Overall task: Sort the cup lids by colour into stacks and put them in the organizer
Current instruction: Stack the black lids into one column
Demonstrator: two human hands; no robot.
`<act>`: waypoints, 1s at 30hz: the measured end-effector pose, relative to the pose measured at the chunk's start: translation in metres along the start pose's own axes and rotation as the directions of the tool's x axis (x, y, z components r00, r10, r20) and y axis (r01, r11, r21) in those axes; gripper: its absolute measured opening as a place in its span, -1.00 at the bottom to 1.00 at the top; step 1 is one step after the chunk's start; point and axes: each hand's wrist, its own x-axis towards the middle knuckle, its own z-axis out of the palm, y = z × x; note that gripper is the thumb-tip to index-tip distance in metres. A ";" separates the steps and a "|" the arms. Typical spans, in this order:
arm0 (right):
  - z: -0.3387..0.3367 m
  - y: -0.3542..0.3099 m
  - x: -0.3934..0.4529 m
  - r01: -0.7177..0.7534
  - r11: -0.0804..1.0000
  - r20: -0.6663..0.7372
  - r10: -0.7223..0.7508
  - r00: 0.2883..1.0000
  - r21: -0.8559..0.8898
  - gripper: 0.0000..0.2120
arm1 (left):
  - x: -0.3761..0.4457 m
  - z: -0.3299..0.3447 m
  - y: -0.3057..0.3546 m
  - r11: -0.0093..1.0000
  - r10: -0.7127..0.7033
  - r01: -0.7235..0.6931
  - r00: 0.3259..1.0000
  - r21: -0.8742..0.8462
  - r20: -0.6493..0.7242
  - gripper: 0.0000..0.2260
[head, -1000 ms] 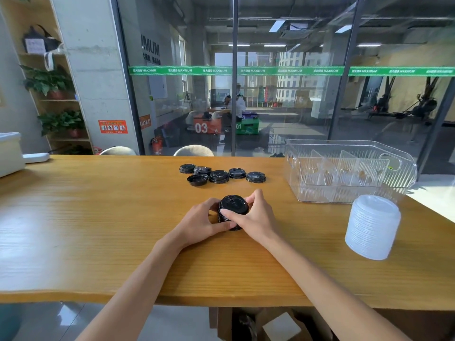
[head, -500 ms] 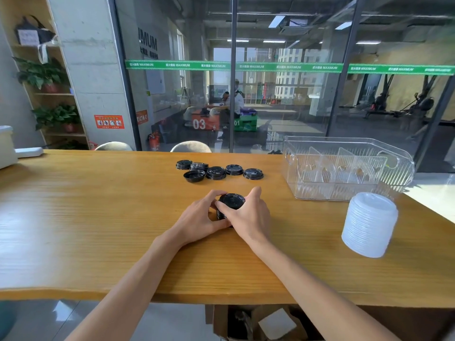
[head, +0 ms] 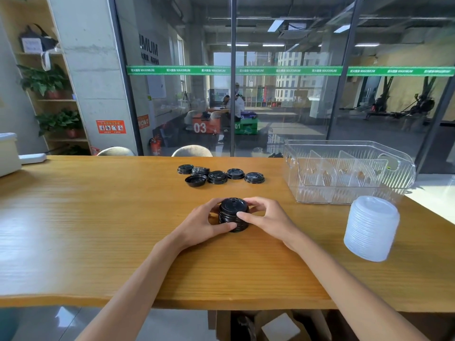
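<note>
A stack of black cup lids (head: pixel 233 212) stands on the wooden table (head: pixel 98 217) in front of me. My left hand (head: pixel 204 223) grips it from the left and my right hand (head: pixel 267 219) from the right, fingers curled round its sides. Several loose black lids (head: pixel 220 175) lie farther back, one of them upside down (head: pixel 195 180). A tall stack of white translucent lids (head: pixel 371 227) stands at the right. The clear plastic organizer (head: pixel 349 193) with dividers sits at the back right, holding no lids.
A white box (head: pixel 8 153) sits at the table's far left edge. Two chair backs (head: pixel 192 150) show behind the table, with a glass wall beyond. Cardboard boxes (head: pixel 270 326) lie under the near edge.
The black stack stays between both hands; my right hand has shifted from covering its near side to the right side, so more of the stack shows.
</note>
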 end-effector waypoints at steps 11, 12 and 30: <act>0.007 0.012 0.002 0.055 0.997 -0.075 -0.059 0.995 -0.054 -0.56 | 0.000 -0.001 0.000 0.998 -0.032 0.034 0.999 -0.050 0.039 -0.32; 0.008 0.012 0.002 0.056 0.997 -0.074 -0.060 0.995 -0.058 -0.51 | 0.000 -0.001 -0.001 0.998 -0.033 0.035 0.999 -0.047 0.035 -0.33; 0.004 0.017 0.001 0.086 0.994 -0.008 -0.087 0.996 -0.060 -0.48 | -0.003 -0.001 0.001 0.949 -0.049 0.045 0.999 0.311 0.005 -0.31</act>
